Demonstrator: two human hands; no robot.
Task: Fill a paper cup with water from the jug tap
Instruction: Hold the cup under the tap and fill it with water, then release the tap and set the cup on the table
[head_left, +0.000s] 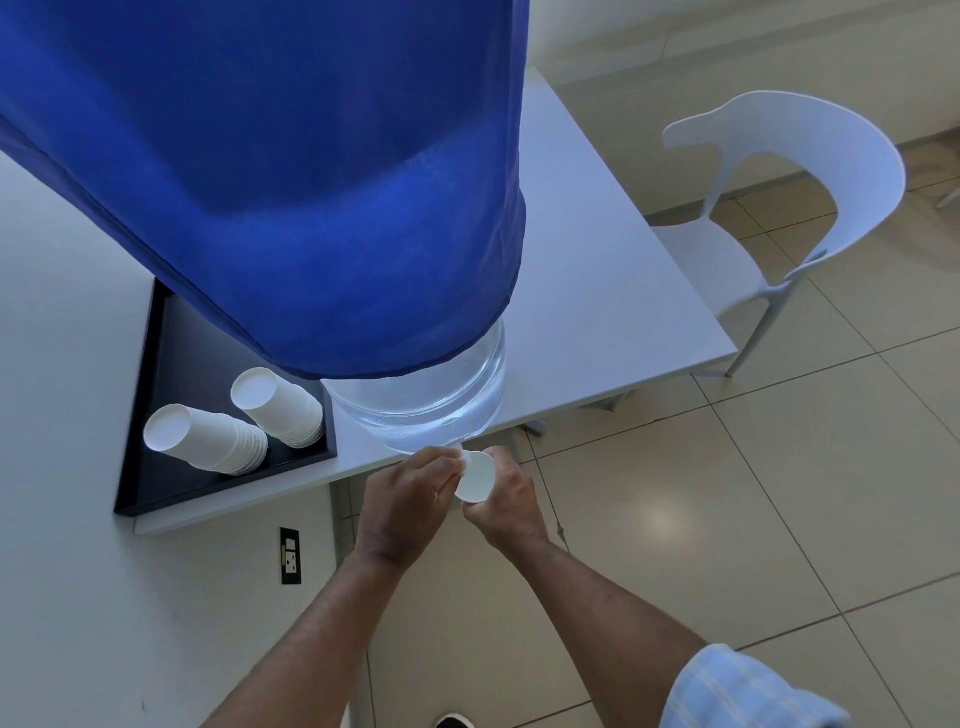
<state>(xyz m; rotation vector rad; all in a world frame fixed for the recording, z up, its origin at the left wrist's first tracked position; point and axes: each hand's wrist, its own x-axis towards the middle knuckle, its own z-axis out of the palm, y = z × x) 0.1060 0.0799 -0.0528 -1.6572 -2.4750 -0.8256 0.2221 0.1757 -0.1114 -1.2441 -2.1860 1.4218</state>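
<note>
A large clear water jug (426, 395) under a blue cloth cover (291, 182) stands at the front edge of a white table (597, 291). Its white tap (464, 455) sticks out over the edge. My left hand (410, 493) is closed around the tap. My right hand (506, 499) holds a white paper cup (475, 480) right below the tap, its mouth facing up. Whether water is flowing cannot be seen.
A black tray (156, 415) on the table's left holds two stacks of upside-down paper cups (208, 436). A white plastic chair (779, 208) stands to the right on the tiled floor. A wall socket (291, 555) sits below the table on the left.
</note>
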